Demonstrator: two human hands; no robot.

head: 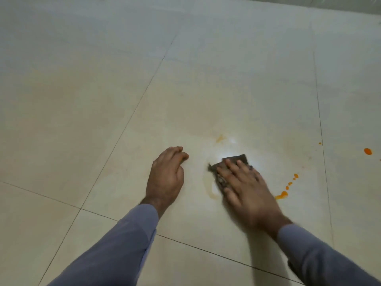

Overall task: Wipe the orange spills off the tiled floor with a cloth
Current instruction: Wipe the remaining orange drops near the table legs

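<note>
Pressed the dark cloth flat to the tiled floor under the straight, spread fingers of the right hand, with the left hand braced on the tile beside it, fingers loosely curled and holding nothing. Judged about half done: only pale smears around the cloth, but bright orange drops just right of the hand and a larger orange spot farther right unwiped. Lay with its long axis slanting from near left to far right, far corner pointing up and away.
</note>
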